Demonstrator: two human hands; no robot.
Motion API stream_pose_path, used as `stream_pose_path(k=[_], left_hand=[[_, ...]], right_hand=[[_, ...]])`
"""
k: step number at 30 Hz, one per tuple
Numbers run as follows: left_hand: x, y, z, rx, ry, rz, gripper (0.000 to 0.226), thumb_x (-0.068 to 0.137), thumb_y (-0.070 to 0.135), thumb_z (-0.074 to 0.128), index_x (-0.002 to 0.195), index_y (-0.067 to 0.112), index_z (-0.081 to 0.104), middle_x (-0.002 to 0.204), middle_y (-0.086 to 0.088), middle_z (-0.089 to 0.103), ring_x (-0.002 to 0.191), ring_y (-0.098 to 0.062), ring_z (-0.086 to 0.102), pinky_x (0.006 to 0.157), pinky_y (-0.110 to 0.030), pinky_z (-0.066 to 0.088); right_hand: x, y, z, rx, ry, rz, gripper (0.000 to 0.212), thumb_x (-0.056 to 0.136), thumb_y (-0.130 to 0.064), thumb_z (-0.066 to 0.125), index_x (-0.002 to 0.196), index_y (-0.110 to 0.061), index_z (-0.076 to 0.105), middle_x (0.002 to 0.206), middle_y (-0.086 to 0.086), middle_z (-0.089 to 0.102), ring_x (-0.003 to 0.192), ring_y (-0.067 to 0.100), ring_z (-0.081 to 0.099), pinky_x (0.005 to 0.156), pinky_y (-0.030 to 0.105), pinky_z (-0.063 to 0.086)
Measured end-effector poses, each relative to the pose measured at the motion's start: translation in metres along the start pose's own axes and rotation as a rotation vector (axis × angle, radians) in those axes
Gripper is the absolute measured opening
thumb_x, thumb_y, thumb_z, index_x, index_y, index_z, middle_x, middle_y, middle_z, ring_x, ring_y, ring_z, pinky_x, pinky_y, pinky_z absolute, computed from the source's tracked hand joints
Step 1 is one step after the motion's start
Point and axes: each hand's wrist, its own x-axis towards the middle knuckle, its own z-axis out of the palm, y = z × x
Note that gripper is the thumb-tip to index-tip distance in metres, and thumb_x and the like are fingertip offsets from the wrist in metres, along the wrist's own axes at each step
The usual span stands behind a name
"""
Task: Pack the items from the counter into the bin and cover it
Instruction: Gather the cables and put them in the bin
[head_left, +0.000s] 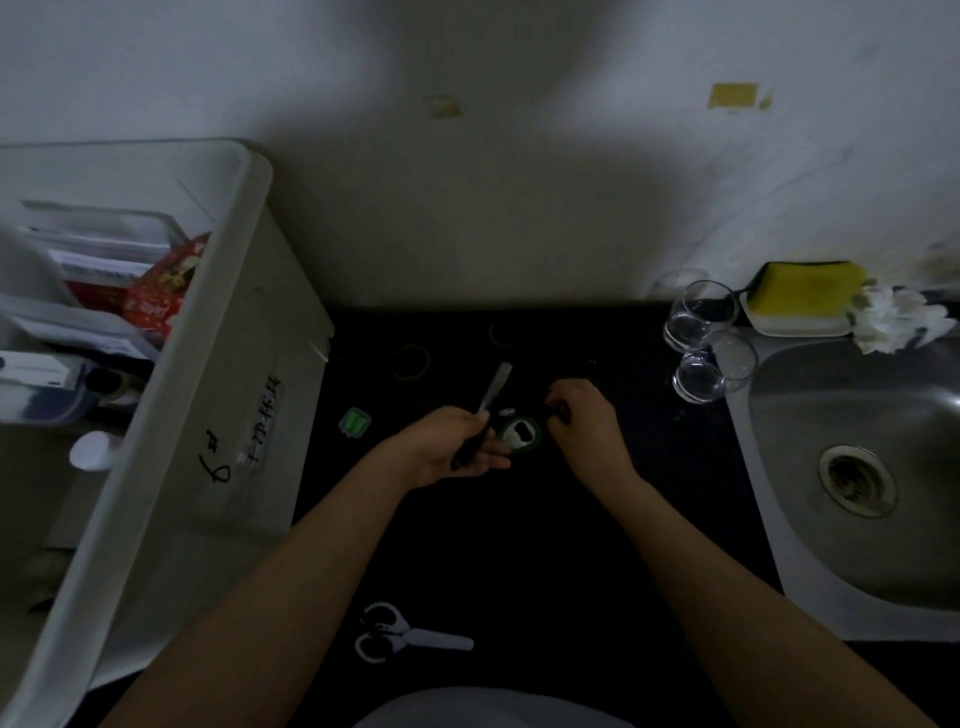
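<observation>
My left hand (451, 441) grips the dark handle of a small knife (494, 387), its pale blade pointing away from me. My right hand (581, 415) has its fingers curled on a small dark item that I cannot make out on the black counter (519, 545). Between the hands lies a round green bottle opener (521, 433). A small green packet (355, 422) lies left of my left hand. White scissors (405, 631) lie near the front edge. The large white bin (218, 332) stands at the left, holding several boxes and a red packet (161, 291).
Two rubber bands (410, 361) lie near the wall. Two clear glasses (701, 332) lie at the right, beside a steel sink (857, 467). A yellow sponge (802, 288) on a tray and a white cloth (898, 317) sit behind the sink.
</observation>
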Motion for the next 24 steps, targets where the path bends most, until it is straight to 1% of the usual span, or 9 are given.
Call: stream_pose_path(k=[1, 3, 6, 10, 13, 15, 19, 22, 24], left_hand=[[0.002, 0.001, -0.001, -0.049, 0.014, 0.007, 0.029, 0.102, 0.024, 0.035, 0.083, 0.008, 0.049, 0.065, -0.006, 0.070, 0.055, -0.014, 0.069, 0.051, -0.021, 0.051], [0.005, 0.003, -0.003, -0.065, 0.026, 0.030, 0.028, 0.101, 0.024, 0.037, 0.084, 0.006, 0.050, 0.063, -0.007, 0.069, 0.055, -0.015, 0.070, 0.053, -0.022, 0.055], [0.005, 0.004, 0.000, 0.002, -0.023, 0.038, 0.026, 0.100, 0.023, 0.042, 0.087, 0.006, 0.055, 0.074, -0.009, 0.066, 0.059, -0.015, 0.070, 0.056, -0.023, 0.058], [0.010, 0.004, 0.001, -0.029, -0.057, 0.088, 0.019, 0.097, 0.019, 0.047, 0.090, 0.007, 0.061, 0.082, -0.011, 0.068, 0.062, -0.013, 0.070, 0.057, -0.021, 0.057], [0.015, 0.007, 0.000, -0.072, -0.053, 0.121, 0.016, 0.095, 0.015, 0.051, 0.089, 0.006, 0.062, 0.080, -0.008, 0.068, 0.061, -0.010, 0.069, 0.056, -0.018, 0.056], [0.016, 0.010, -0.002, -0.086, -0.060, 0.106, 0.014, 0.094, 0.013, 0.053, 0.089, 0.004, 0.062, 0.073, -0.005, 0.070, 0.061, -0.009, 0.069, 0.057, -0.017, 0.056], [0.021, 0.016, -0.011, -0.141, -0.093, 0.037, 0.011, 0.094, 0.008, 0.052, 0.093, 0.001, 0.061, 0.076, -0.008, 0.069, 0.061, -0.011, 0.069, 0.056, -0.018, 0.056], [0.024, 0.017, -0.020, -0.159, -0.086, 0.007, 0.013, 0.094, 0.005, 0.050, 0.089, 0.001, 0.061, 0.074, -0.007, 0.066, 0.069, -0.013, 0.065, 0.059, -0.018, 0.057], [0.026, 0.016, -0.027, -0.159, -0.063, 0.015, 0.014, 0.095, 0.004, 0.049, 0.089, 0.002, 0.061, 0.080, -0.007, 0.062, 0.073, -0.013, 0.062, 0.059, -0.017, 0.057]], right_hand=[[0.000, 0.000, 0.000, -0.021, -0.024, -0.024, 0.022, 0.083, 0.005, 0.058, 0.104, 0.004, 0.066, 0.125, 0.015, 0.055, 0.111, 0.023, 0.055, 0.085, 0.003, 0.025], [0.000, -0.003, 0.001, -0.069, -0.118, -0.093, 0.024, 0.086, 0.004, 0.056, 0.106, 0.004, 0.068, 0.134, 0.016, 0.049, 0.120, 0.025, 0.051, 0.092, 0.003, 0.021], [0.003, -0.010, 0.006, -0.109, -0.199, -0.174, 0.030, 0.088, 0.003, 0.052, 0.115, 0.002, 0.064, 0.145, 0.017, 0.035, 0.132, 0.026, 0.040, 0.103, 0.010, 0.018], [0.015, -0.022, 0.010, -0.134, -0.114, -0.179, 0.029, 0.086, 0.001, 0.054, 0.114, 0.006, 0.060, 0.143, 0.022, 0.034, 0.129, 0.031, 0.040, 0.108, 0.016, 0.021], [0.024, -0.033, 0.008, -0.143, -0.120, -0.176, 0.035, 0.087, -0.001, 0.053, 0.121, 0.005, 0.048, 0.145, 0.019, 0.027, 0.128, 0.027, 0.040, 0.107, 0.016, 0.024], [0.031, -0.035, 0.008, -0.187, -0.132, -0.210, 0.037, 0.090, -0.006, 0.051, 0.124, 0.006, 0.044, 0.148, 0.017, 0.023, 0.127, 0.026, 0.041, 0.105, 0.017, 0.028], [0.042, -0.037, 0.015, -0.232, -0.149, -0.273, 0.041, 0.091, -0.006, 0.050, 0.129, 0.006, 0.040, 0.150, 0.019, 0.020, 0.124, 0.032, 0.047, 0.102, 0.028, 0.039], [0.050, -0.033, 0.018, -0.174, -0.122, -0.258, 0.046, 0.089, -0.002, 0.048, 0.133, 0.002, 0.038, 0.152, 0.021, 0.016, 0.132, 0.035, 0.039, 0.105, 0.034, 0.039], [0.057, -0.023, 0.020, -0.168, -0.077, -0.163, 0.053, 0.086, 0.003, 0.047, 0.138, -0.005, 0.036, 0.152, 0.018, 0.017, 0.136, 0.033, 0.031, 0.105, 0.036, 0.039]])
